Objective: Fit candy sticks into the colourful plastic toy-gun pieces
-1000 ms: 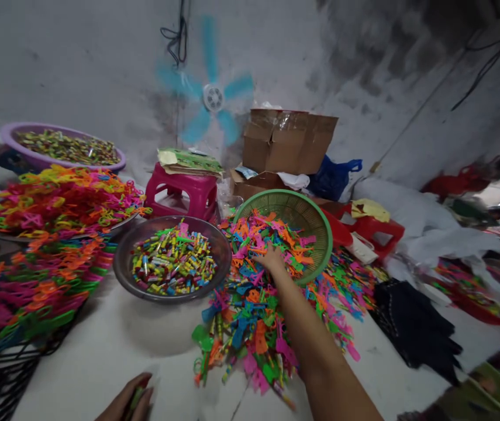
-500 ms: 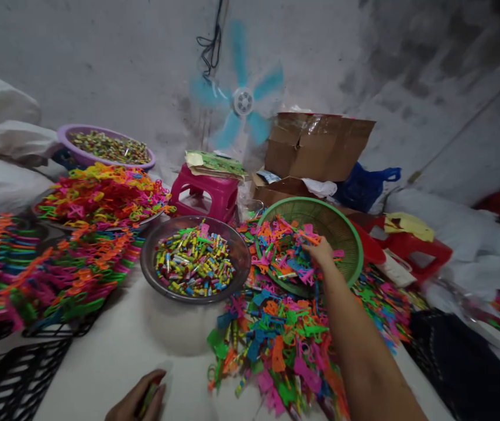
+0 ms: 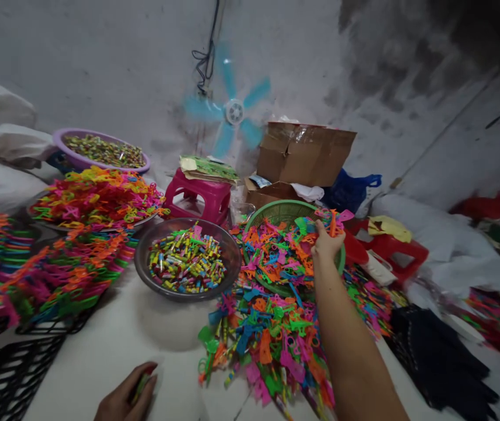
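Note:
My right hand (image 3: pixel 327 238) is over the right side of a green mesh basket (image 3: pixel 276 209), its fingers closed on several small plastic pieces, orange and pink. The basket holds many flat pieces in pink, orange, blue and green. Spilling over the table in front of it is a heap of the same bright pieces (image 3: pixel 265 345), mixed with striped sticks. Low on the left, my left hand (image 3: pixel 129 393) curls round a small yellow-green tube (image 3: pixel 141 387), mostly hidden by the fingers. A dark bowl (image 3: pixel 142 272) full of short printed tubes stands between the hands.
Rows of assembled pieces (image 3: pixel 78 275) lie on black racks (image 3: pixel 21 374) at left. Behind are a heaped tray (image 3: pixel 96 196), a purple basin (image 3: pixel 59 137), a pink stool (image 3: pixel 197 196), a spinning fan (image 3: pixel 234 111) and a cardboard box (image 3: pixel 311 155). A red stool (image 3: pixel 407 251) and dark cloth (image 3: pixel 434 356) are at right.
My right hand has pulled pieces toward the basket's right rim, and pieces now cover more of its inside. The left hand stays closed low on the left. The view has shifted slightly.

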A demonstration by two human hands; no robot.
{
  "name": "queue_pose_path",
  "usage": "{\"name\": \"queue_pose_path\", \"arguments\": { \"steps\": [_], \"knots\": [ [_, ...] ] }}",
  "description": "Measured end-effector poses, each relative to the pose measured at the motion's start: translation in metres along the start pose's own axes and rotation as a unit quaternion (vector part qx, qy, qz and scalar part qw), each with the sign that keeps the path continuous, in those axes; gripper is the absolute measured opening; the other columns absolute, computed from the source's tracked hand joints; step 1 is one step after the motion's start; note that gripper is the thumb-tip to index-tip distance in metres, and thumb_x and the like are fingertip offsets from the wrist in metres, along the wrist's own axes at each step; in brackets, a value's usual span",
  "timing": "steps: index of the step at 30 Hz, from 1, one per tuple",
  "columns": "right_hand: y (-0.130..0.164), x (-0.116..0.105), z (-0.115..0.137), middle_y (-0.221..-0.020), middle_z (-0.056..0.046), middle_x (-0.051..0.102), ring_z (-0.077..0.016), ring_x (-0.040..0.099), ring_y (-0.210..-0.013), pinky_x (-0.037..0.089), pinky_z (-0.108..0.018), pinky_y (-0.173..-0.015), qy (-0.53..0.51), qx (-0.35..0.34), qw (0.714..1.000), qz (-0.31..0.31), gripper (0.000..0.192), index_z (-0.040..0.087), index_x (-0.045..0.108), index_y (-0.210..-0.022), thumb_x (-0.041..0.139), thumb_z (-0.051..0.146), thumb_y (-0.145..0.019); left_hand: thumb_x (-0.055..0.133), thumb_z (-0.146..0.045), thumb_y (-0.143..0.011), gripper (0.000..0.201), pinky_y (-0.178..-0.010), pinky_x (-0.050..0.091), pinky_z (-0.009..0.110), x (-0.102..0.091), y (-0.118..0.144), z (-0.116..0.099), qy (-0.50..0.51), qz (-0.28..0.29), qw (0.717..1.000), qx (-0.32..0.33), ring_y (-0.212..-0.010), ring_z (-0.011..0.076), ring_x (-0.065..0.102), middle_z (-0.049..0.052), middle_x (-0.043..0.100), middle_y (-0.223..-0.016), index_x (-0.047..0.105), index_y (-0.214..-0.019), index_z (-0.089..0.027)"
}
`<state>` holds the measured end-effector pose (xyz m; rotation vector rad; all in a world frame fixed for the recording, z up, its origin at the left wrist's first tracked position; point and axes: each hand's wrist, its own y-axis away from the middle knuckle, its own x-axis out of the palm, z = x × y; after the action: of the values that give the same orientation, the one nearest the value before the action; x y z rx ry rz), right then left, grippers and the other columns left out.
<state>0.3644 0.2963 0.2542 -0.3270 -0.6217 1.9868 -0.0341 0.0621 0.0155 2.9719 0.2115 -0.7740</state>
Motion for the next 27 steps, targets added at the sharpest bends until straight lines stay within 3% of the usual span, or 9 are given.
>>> {"name": "queue_pose_path", "arguments": {
  "steps": [4,7,11,15,18,21,22,25,27],
  "knots": [
    [0.071,0.001,0.046,-0.096,-0.003,0.059,-0.0141,0.059,-0.077,0.050,-0.028,-0.068,-0.166,0.071,0.975,0.129,0.046,0.019,0.043,-0.103,0.061,0.035,-0.065,0.052,-0.047,-0.069,0.033,-0.059,0.048,0.021,-0.004,0.004,-0.014,0.036,-0.021,0.999,-0.009,-0.059,0.0150,0.061,-0.002,0.068,-0.072,0.063,-0.089,-0.023],
    [0.175,-0.019,0.069,-0.087,0.000,0.062,-0.0140,0.060,-0.067,0.051,-0.029,-0.062,-0.313,0.211,0.866,0.329,0.046,0.023,0.049,-0.101,0.069,0.032,-0.060,0.044,-0.049,-0.075,0.038,-0.064,0.049,0.026,-0.010,0.011,-0.021,0.090,-0.068,0.993,-0.035,-0.068,0.0168,0.061,0.002,0.066,-0.083,0.058,-0.096,-0.020],
    [0.328,-0.054,0.058,-0.088,-0.001,0.064,-0.0169,0.062,-0.073,0.051,-0.032,-0.067,-0.303,0.355,0.768,0.439,0.045,0.023,0.050,-0.102,0.070,0.027,-0.062,0.035,-0.044,-0.081,0.037,-0.090,0.040,0.037,-0.021,0.028,-0.014,0.099,-0.175,0.979,-0.027,-0.104,0.0210,0.051,0.007,0.056,-0.110,0.050,-0.105,-0.020],
    [0.410,-0.070,0.030,-0.097,-0.005,0.063,-0.0193,0.059,-0.088,0.047,-0.033,-0.077,-0.157,0.296,0.770,0.543,0.041,0.019,0.053,-0.103,0.064,0.036,-0.068,0.034,-0.038,-0.082,0.035,-0.098,0.032,0.042,-0.030,0.041,0.006,0.041,-0.188,0.981,-0.006,-0.111,0.0221,0.045,0.008,0.052,-0.115,0.049,-0.108,-0.019],
    [0.396,-0.061,0.032,-0.098,-0.007,0.062,-0.0215,0.056,-0.091,0.043,-0.032,-0.078,0.027,0.115,0.759,0.641,0.045,0.019,0.059,-0.099,0.066,0.043,-0.062,0.036,-0.035,-0.082,0.031,-0.097,0.031,0.044,-0.029,0.039,0.014,-0.024,-0.189,0.981,0.034,-0.108,0.0229,0.046,0.009,0.054,-0.110,0.052,-0.103,-0.017],
    [0.338,-0.030,0.052,-0.070,-0.006,0.064,-0.0218,0.059,-0.070,0.042,-0.029,-0.063,0.224,-0.035,0.635,0.739,0.034,0.017,0.067,-0.070,0.067,0.048,-0.057,0.037,-0.032,-0.083,0.030,-0.095,0.032,0.045,-0.026,0.027,0.012,-0.069,-0.219,0.972,0.045,-0.102,0.0238,0.048,0.010,0.057,-0.104,0.053,-0.101,-0.016],
    [0.316,-0.016,0.059,-0.064,-0.005,0.063,-0.0201,0.058,-0.065,0.040,-0.028,-0.060,0.255,-0.071,0.618,0.741,0.033,0.017,0.066,-0.067,0.062,0.050,-0.063,0.037,-0.032,-0.083,0.030,-0.094,0.032,0.045,-0.025,0.023,0.010,-0.074,-0.229,0.970,0.043,-0.101,0.0239,0.048,0.010,0.058,-0.103,0.053,-0.101,-0.016],
    [0.267,0.036,0.069,-0.084,-0.007,0.064,-0.0178,0.057,-0.076,0.040,-0.026,-0.066,0.280,-0.218,0.669,0.652,0.029,0.017,0.064,-0.091,0.046,0.037,-0.080,0.038,-0.032,-0.083,0.028,-0.095,0.031,0.045,-0.024,0.016,0.002,-0.041,-0.232,0.971,0.046,-0.102,0.0235,0.047,0.009,0.057,-0.104,0.054,-0.100,-0.017],
    [0.256,0.068,0.066,-0.108,-0.011,0.056,-0.0187,0.053,-0.094,0.038,-0.026,-0.077,0.287,-0.308,0.646,0.637,0.034,0.016,0.054,-0.112,0.047,0.021,-0.078,0.038,-0.033,-0.083,0.028,-0.095,0.032,0.042,-0.027,0.018,-0.004,0.016,-0.224,0.973,0.044,-0.106,0.0226,0.046,0.009,0.055,-0.108,0.054,-0.101,-0.018]
  ]
}}
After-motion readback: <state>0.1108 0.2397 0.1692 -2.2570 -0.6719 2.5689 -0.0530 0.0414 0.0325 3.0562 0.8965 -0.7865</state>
